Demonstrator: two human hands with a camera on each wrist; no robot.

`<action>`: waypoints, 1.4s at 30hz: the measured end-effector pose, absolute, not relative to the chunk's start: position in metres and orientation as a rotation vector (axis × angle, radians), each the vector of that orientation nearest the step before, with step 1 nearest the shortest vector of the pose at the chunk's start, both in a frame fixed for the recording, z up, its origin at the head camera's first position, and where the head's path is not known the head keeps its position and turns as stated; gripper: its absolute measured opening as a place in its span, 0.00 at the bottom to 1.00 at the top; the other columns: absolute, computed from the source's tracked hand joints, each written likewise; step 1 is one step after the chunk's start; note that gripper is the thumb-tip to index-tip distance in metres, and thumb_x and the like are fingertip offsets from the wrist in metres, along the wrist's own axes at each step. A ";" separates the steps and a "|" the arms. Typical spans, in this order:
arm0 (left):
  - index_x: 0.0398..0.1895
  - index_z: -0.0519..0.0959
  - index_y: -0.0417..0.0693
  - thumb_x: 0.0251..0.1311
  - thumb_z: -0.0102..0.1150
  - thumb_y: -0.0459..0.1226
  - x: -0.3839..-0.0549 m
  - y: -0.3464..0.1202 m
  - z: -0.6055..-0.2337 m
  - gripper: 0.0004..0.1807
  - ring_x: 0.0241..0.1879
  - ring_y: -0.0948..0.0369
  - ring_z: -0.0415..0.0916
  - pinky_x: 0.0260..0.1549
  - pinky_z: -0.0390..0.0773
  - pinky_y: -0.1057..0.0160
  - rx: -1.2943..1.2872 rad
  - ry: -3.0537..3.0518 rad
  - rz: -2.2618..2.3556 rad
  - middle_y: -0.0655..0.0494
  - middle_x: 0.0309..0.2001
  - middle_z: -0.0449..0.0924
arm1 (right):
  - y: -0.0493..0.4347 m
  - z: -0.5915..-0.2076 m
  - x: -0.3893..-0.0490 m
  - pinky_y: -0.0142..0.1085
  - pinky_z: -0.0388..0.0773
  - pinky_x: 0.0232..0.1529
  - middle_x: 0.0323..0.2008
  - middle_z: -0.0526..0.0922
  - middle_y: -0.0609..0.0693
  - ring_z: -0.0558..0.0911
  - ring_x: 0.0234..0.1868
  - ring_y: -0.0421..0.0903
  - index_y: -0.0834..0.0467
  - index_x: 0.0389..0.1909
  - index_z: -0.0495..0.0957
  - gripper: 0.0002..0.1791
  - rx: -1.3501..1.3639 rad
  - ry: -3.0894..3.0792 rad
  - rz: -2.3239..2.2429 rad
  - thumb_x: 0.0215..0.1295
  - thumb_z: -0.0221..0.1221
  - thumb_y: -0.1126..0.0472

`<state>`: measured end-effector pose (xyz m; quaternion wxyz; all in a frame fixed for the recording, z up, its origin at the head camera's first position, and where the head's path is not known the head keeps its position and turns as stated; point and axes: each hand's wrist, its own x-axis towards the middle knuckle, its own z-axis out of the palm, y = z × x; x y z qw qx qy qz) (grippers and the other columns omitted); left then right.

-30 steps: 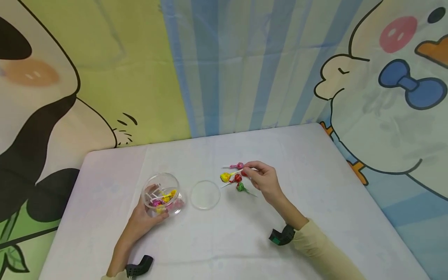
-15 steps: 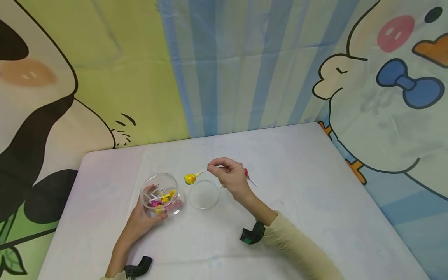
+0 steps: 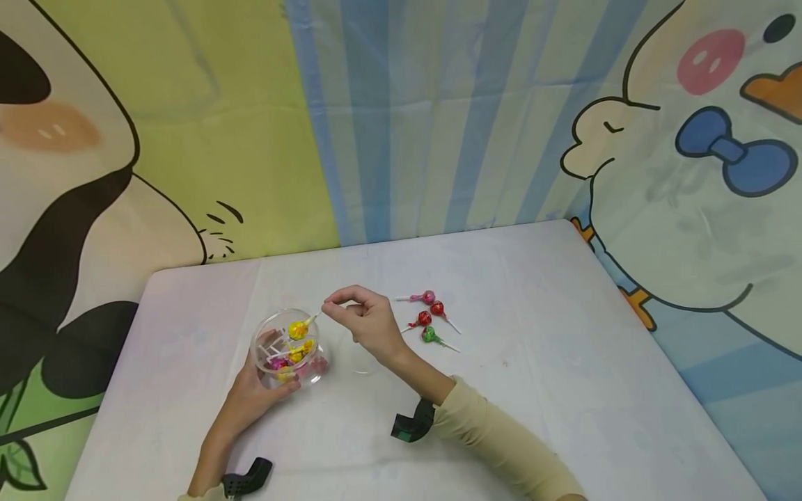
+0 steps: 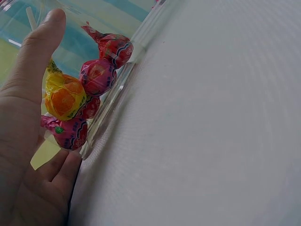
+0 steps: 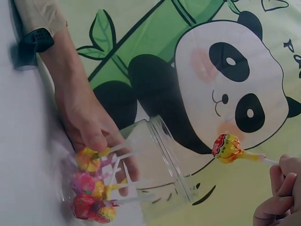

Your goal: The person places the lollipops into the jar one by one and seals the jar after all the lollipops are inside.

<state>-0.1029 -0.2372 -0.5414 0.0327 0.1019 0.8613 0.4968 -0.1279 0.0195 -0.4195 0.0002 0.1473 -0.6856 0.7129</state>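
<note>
On cam I see R hand (image 3: pixel 370 323) pinch w/ fingers one yellow lollipop (image 3: pixel 297 330) above open jar (image 5: pixel 151 155); L hand (image 3: pixel 253 392) has fingers clamped round same jar.

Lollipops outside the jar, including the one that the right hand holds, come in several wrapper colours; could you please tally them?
Red lollipops: 2
Pink lollipop: 1
Green lollipop: 1
Yellow lollipop, in the right hand: 1
Total: 5

A cartoon-printed backdrop (image 3: pixel 420 118) rises behind a white table (image 3: pixel 564 376).
</note>
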 end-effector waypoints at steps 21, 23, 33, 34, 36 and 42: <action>0.75 0.50 0.60 0.45 0.76 0.39 -0.099 -0.234 -0.538 0.56 0.64 0.75 0.60 0.67 0.62 0.59 0.339 2.682 1.529 0.49 0.72 0.61 | -0.003 -0.429 -0.120 0.27 0.59 0.13 0.36 0.85 0.60 0.60 0.11 0.33 0.64 0.42 0.81 0.08 0.571 -2.286 2.025 0.65 0.60 0.64; 0.75 0.49 0.61 0.45 0.76 0.39 -0.100 -0.235 -0.537 0.56 0.64 0.71 0.61 0.65 0.61 0.42 0.332 2.675 1.532 0.49 0.72 0.61 | -0.006 -0.437 -0.124 0.27 0.59 0.13 0.37 0.86 0.58 0.60 0.11 0.33 0.61 0.42 0.82 0.08 0.566 -2.291 2.011 0.65 0.60 0.63; 0.76 0.48 0.59 0.46 0.76 0.39 -0.101 -0.236 -0.540 0.57 0.67 0.57 0.62 0.63 0.61 0.41 0.307 2.696 1.486 0.48 0.73 0.60 | -0.011 -0.453 -0.132 0.26 0.59 0.17 0.40 0.87 0.51 0.60 0.14 0.36 0.57 0.43 0.84 0.10 0.693 -2.290 1.836 0.66 0.60 0.57; 0.76 0.48 0.58 0.46 0.76 0.39 -0.102 -0.235 -0.540 0.57 0.67 0.53 0.61 0.63 0.60 0.38 0.312 2.689 1.494 0.47 0.73 0.59 | -0.011 -0.453 -0.132 0.26 0.59 0.17 0.40 0.87 0.50 0.60 0.15 0.36 0.57 0.43 0.84 0.10 0.696 -2.289 1.823 0.66 0.60 0.57; 0.76 0.49 0.58 0.46 0.75 0.40 -0.102 -0.236 -0.540 0.56 0.68 0.59 0.61 0.63 0.60 0.37 0.314 2.688 1.492 0.47 0.73 0.59 | -0.011 -0.454 -0.133 0.26 0.59 0.18 0.40 0.87 0.50 0.60 0.15 0.36 0.57 0.42 0.85 0.10 0.698 -2.287 1.811 0.66 0.60 0.57; 0.75 0.48 0.58 0.46 0.76 0.40 -0.102 -0.236 -0.538 0.56 0.67 0.56 0.62 0.62 0.60 0.33 0.323 2.691 1.494 0.45 0.72 0.59 | -0.013 -0.458 -0.135 0.25 0.59 0.18 0.39 0.87 0.50 0.60 0.16 0.36 0.56 0.43 0.85 0.10 0.718 -2.294 1.784 0.66 0.61 0.58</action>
